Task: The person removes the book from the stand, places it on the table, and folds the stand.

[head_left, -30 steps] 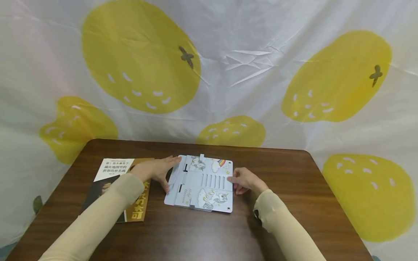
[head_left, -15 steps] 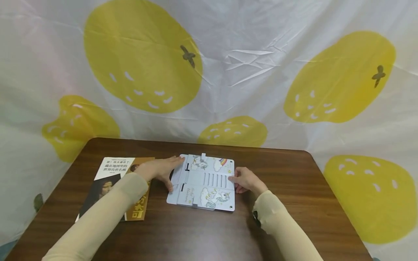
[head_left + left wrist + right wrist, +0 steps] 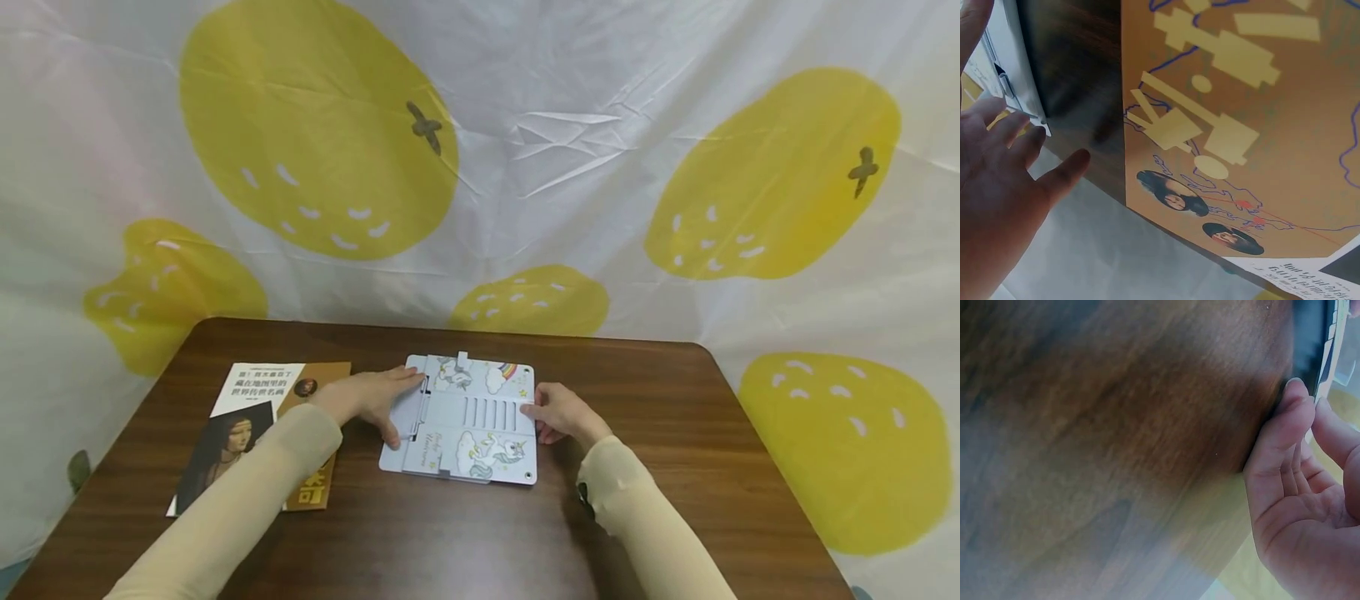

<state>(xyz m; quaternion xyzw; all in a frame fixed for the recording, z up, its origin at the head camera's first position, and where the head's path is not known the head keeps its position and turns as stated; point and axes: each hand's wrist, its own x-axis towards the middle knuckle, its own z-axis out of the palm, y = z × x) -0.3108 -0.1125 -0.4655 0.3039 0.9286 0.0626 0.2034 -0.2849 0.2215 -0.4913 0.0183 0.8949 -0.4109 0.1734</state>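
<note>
A pale, flat folding book stand [image 3: 491, 417] with unicorn and rainbow prints lies on the table in the head view, a row of slots across its middle. My left hand [image 3: 372, 398] reaches over its left part, thumb and fingers spread and fairly straight near a thin hinge bar; contact with that bar is hard to make out. The left wrist view shows this hand [image 3: 1007, 169] with fingers extended beside the stand's edge. On the opposite side, my right hand [image 3: 561, 414] pinches the stand's right edge between thumb and fingers, as the right wrist view of the hand [image 3: 1300, 487] confirms.
A brown, white and black book [image 3: 303, 492] with a portrait on its cover lies left of the stand, partly beneath my left forearm. The dark wooden table [image 3: 465, 550] ends at a curtain [image 3: 487, 208] printed with yellow fruit.
My left hand has shifted slightly right over the stand, and a thin bar now shows between the two dark slots. The right hand keeps its pinch on the edge.
</note>
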